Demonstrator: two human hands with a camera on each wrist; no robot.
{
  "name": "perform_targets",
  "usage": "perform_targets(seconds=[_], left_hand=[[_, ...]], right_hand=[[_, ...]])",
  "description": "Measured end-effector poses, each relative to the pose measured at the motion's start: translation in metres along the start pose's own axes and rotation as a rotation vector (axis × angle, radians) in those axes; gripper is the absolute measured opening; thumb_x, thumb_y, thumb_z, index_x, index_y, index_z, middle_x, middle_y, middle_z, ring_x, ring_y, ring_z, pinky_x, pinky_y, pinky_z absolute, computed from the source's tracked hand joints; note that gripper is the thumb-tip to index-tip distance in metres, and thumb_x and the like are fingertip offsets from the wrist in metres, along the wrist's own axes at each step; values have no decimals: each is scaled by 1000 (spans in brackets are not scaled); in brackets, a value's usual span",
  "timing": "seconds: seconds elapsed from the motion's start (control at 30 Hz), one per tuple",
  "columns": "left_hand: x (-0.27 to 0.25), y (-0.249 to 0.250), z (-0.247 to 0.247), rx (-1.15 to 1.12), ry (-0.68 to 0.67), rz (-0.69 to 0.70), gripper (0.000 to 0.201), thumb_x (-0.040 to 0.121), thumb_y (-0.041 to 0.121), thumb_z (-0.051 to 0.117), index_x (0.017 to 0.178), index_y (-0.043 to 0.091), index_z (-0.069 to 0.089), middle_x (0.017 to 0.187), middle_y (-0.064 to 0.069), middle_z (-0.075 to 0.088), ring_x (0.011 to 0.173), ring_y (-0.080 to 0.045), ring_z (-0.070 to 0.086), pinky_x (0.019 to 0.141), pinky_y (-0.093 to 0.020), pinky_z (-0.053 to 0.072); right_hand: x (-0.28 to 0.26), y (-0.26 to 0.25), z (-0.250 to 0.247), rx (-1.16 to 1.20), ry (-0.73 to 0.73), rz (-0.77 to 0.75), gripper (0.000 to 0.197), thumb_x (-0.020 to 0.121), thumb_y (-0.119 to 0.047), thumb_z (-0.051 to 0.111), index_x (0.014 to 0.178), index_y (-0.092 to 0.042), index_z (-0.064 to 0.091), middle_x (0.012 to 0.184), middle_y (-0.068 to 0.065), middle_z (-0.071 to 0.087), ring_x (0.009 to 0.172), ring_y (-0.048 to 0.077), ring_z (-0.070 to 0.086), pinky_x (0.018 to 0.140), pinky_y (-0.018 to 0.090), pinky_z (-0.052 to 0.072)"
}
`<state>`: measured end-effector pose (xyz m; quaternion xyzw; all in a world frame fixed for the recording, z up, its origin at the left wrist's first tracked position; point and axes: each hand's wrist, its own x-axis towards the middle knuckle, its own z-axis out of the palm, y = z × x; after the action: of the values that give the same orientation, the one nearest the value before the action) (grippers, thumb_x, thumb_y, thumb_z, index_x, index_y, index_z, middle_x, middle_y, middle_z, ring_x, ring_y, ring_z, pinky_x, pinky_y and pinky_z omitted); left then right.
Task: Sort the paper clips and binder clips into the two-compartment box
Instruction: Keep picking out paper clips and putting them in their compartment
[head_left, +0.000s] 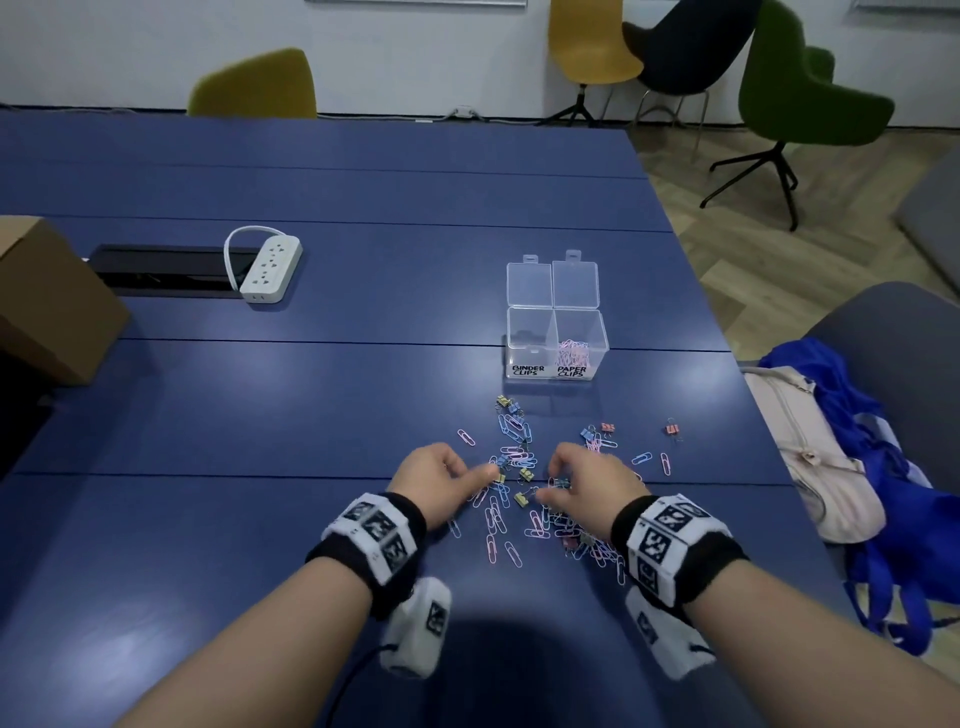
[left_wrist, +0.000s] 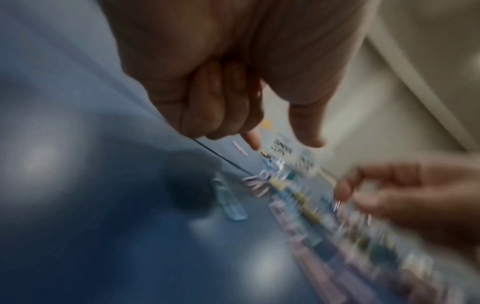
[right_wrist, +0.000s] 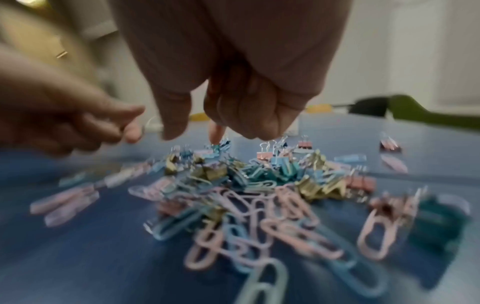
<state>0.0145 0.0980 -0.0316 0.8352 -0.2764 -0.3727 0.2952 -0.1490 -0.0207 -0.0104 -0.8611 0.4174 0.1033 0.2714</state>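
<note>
Both hands over the clips (head_left: 524, 483) on the blue table (head_left: 260, 415). L hand (head_left: 441, 480): fingers curled, thumb out, grip can't tell. R hand (head_left: 587, 480): fingertips down in the pile, grip unclear too. Beyond the clips, the box (head_left: 556, 338), lids open, pink paper clips in its right half. Far left of box: power strip (head_left: 270, 267), carton (head_left: 47, 301). Behind: chairs (head_left: 675, 47), white wall.

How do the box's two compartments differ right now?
The BINDER CLIPS compartment sits on the left of the box and looks empty; the PAPER CLIPS compartment on the right already holds a small heap of pink clips. Their labels differ accordingly. Both are clear plastic, alike in size, each with its lid hinged open at the back.
</note>
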Motion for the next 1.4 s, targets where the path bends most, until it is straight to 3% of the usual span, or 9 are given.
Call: perform_targets(seconds=[0.1,0.23,0.4,0.63,0.83,1.03,1.17,1.27,1.4], left_hand=[[-11,5,5,477,14,74,70,51,74,70,90,21,47,84,5,59,80,-20,59,65,-30,44],[-7,9,20,601,-6,84,66,66,63,69,107,17,45,103,-3,63,94,-26,62,73,-33,46],[2,16,29,545,-90,83,32,83,42,63,98,15,54,99,-6,65,91,-27,62,76,-35,47],[8,20,28,470,-150,118,18,85,33,61,74,21,53,80,-1,63,83,-23,62,76,-30,48],[6,10,5,-201,-274,0,23,93,25,55,74,15,51,62,-3,46,50,-13,43,57,-27,40],[1,21,2,-1007,-383,-175,14,94,3,50,80,2,55,73,-8,54,64,-16,56,53,-18,54],[2,32,9,-1164,-447,-111,7,85,-3,54,81,2,55,73,-11,59,64,-16,62,60,-22,58],[5,39,15,-1223,-516,-99,15,81,-8,57,91,2,62,72,-11,59,64,-17,63,61,-24,58],[10,52,22,-1170,-561,-146,19,70,-1,57,88,1,61,70,-9,54,61,-17,55,56,-23,54]], right_hand=[[-2,-4,3,-296,-68,-51,64,67,-61,69,112,-25,42,99,0,67,96,26,63,74,33,46],[4,-3,9,-353,-39,-78,53,77,-55,61,113,-22,42,102,4,67,96,29,64,77,35,48],[13,-6,12,-394,-2,-109,19,93,-22,45,109,-13,45,103,14,68,95,35,63,75,38,48],[20,-8,10,-436,-2,-112,21,91,-9,38,108,-8,49,104,14,67,96,35,63,68,35,39],[11,17,-14,331,37,66,19,96,-18,39,78,-16,43,72,1,48,61,18,47,54,28,34],[-7,55,-27,1599,-95,127,21,82,-3,28,66,-15,33,59,4,33,48,13,26,40,19,18],[-13,74,-33,1790,-131,-59,6,69,-9,45,68,-12,40,63,9,44,54,20,40,47,25,26],[-8,83,-36,1806,-202,-89,25,56,-16,62,65,-10,40,61,8,45,52,19,41,45,24,23],[7,91,-37,1492,-194,91,26,89,-13,47,64,-12,39,53,3,40,40,12,30,36,16,16]])
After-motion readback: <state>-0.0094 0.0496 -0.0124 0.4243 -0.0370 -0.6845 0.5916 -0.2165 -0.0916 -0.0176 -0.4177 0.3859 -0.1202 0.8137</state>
